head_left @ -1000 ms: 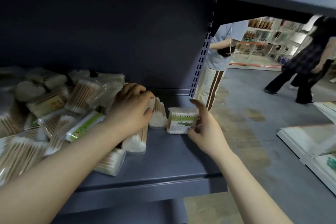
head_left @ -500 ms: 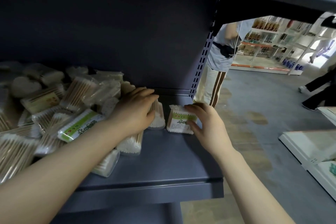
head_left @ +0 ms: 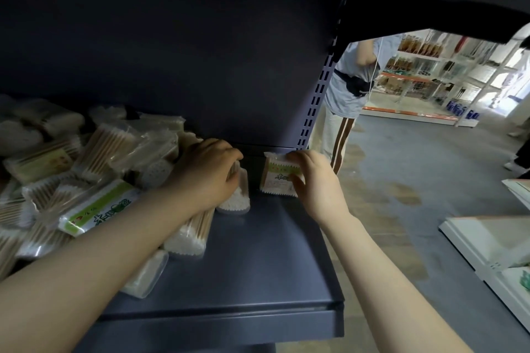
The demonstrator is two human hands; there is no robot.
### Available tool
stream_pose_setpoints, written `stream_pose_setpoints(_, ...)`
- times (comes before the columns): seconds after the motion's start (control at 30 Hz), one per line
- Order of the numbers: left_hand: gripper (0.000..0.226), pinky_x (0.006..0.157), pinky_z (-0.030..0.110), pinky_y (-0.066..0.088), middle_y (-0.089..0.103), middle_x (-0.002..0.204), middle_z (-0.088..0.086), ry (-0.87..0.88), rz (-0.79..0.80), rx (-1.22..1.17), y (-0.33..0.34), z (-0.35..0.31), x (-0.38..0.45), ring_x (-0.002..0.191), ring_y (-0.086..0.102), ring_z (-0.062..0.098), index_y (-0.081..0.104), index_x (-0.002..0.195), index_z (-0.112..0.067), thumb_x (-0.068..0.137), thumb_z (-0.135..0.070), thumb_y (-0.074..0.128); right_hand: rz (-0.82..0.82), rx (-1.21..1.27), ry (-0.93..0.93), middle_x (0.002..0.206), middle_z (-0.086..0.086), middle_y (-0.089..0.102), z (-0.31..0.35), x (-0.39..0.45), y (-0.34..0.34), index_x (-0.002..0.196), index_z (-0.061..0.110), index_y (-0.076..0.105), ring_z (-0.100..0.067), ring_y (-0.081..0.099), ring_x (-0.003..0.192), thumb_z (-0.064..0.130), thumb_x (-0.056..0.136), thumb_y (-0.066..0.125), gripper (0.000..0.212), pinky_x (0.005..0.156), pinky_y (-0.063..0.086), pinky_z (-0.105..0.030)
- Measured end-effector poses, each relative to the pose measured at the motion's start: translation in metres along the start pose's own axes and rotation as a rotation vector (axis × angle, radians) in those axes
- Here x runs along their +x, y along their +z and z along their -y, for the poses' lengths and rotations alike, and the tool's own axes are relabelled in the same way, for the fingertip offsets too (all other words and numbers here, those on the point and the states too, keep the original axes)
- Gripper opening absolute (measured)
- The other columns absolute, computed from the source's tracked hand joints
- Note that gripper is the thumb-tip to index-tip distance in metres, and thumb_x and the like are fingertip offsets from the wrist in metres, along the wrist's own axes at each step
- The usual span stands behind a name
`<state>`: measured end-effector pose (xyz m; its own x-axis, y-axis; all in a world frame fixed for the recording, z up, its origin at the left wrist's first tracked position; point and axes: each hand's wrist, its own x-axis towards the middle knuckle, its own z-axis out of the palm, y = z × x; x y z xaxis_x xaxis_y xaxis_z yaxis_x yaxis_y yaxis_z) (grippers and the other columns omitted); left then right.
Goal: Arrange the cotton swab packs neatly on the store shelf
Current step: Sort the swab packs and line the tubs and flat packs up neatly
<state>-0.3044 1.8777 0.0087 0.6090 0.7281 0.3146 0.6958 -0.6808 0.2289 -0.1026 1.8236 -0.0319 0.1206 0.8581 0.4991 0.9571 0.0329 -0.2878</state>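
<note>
To seat it squarely, the right hand [head_left: 315, 186], fingers curled round the labelled pack [head_left: 276, 180] at frame centre, needed to stand it against the shelf [head_left: 258, 281] back, while the left hand [head_left: 206, 178] gripped an upright pack [head_left: 236, 198] beside the loose heap [head_left: 86, 169] at left

A dark blue-grey back panel [head_left: 172, 51] rises behind the shelf, edged on the right by a slotted upright [head_left: 318, 94]. Beyond it lies a grey concrete floor [head_left: 401, 169] with damp-looking patches. Brightly lit white racks [head_left: 430, 66] line the far side, where a bystander [head_left: 348, 94] stands.
</note>
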Motion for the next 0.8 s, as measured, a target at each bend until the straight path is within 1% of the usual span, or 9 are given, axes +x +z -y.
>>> stream_pose_setpoints(0.07,0.035,0.102,0.032,0.033,0.051,0.129,-0.003,-0.022,0.015,0.007,0.001,-0.001,0.003,0.121,0.043,0.016,0.053,0.126,-0.019,0.093,-0.03,0.048,0.0,-0.007,-0.014,0.118,-0.009,0.056,-0.003,0.008,0.003,0.12,0.009,0.056,-0.029,0.05,0.109,-0.003,0.076,0.06,0.045,0.086,0.039,-0.031)
stream_pose_setpoints(0.17,0.034,0.097,0.03,0.033,0.053,0.125,-0.005,-0.017,0.029,0.065,0.002,-0.002,0.007,0.116,0.045,0.016,0.054,0.124,-0.023,0.093,-0.033,0.046,0.007,-0.014,-0.022,0.117,-0.009,0.056,-0.009,0.019,0.009,0.119,0.008,0.056,-0.029,0.049,0.108,-0.004,0.075,0.059,0.046,0.087,0.038,-0.03)
stream_pose_setpoints(0.27,0.028,0.086,0.029,0.035,0.056,0.115,-0.006,-0.023,0.048,0.118,0.003,-0.001,0.01,0.107,0.048,0.015,0.059,0.112,-0.024,0.093,-0.035,0.043,0.008,-0.023,-0.023,0.116,-0.01,0.056,-0.012,0.03,0.013,0.119,0.008,0.056,-0.03,0.049,0.107,-0.006,0.075,0.057,0.046,0.087,0.038,-0.032)
stream_pose_setpoints(0.3,0.027,0.084,0.029,0.036,0.056,0.112,-0.006,-0.023,0.05,0.129,0.004,-0.001,0.01,0.105,0.049,0.015,0.061,0.109,-0.024,0.092,-0.035,0.043,0.008,-0.029,-0.02,0.116,-0.01,0.056,-0.014,0.034,0.015,0.119,0.008,0.056,-0.03,0.048,0.108,-0.006,0.075,0.057,0.047,0.087,0.038,-0.031)
stream_pose_setpoints(0.4,0.027,0.086,0.031,0.04,0.058,0.109,-0.007,-0.025,0.051,0.139,0.007,0.002,0.011,0.104,0.05,0.015,0.063,0.106,-0.023,0.092,-0.035,0.043,0.01,-0.037,-0.012,0.114,-0.011,0.057,-0.017,0.043,0.019,0.119,0.008,0.056,-0.03,0.048,0.107,-0.006,0.075,0.056,0.046,0.086,0.037,-0.031)
stream_pose_setpoints(0.47,0.026,0.086,0.031,0.04,0.058,0.106,-0.007,-0.026,0.037,0.138,0.008,0.003,0.011,0.103,0.05,0.014,0.063,0.103,-0.023,0.092,-0.036,0.044,0.018,-0.039,-0.01,0.114,-0.011,0.056,-0.018,0.049,0.022,0.12,0.009,0.056,-0.031,0.048,0.107,-0.005,0.075,0.055,0.047,0.086,0.038,-0.034)
stream_pose_setpoints(0.6,0.025,0.083,0.028,0.038,0.058,0.105,-0.008,-0.025,0.009,0.14,0.009,0.003,0.01,0.104,0.049,0.014,0.063,0.102,-0.023,0.092,-0.036,0.044,0.021,-0.032,-0.009,0.112,-0.014,0.056,-0.019,0.056,0.024,0.119,0.007,0.056,-0.034,0.048,0.106,-0.006,0.076,0.055,0.045,0.086,0.04,-0.039)
stream_pose_setpoints(0.73,0.024,0.08,0.026,0.035,0.057,0.104,-0.01,-0.025,-0.008,0.142,0.01,0.002,0.01,0.104,0.048,0.012,0.062,0.1,-0.025,0.092,-0.037,0.043,0.016,-0.019,0.004,0.113,-0.015,0.057,-0.018,0.059,0.025,0.119,0.005,0.056,-0.035,0.049,0.107,-0.002,0.078,0.056,0.042,0.088,0.04,-0.039)
stream_pose_setpoints(0.8,0.024,0.08,0.026,0.037,0.056,0.104,-0.01,-0.033,0.002,0.139,0.011,0.003,0.01,0.105,0.048,0.012,0.062,0.101,-0.025,0.091,-0.037,0.044,0.023,-0.015,0.005,0.116,-0.015,0.056,-0.017,0.06,0.025,0.121,0.005,0.055,-0.035,0.048,0.11,-0.002,0.077,0.057,0.045,0.089,0.039,-0.038)
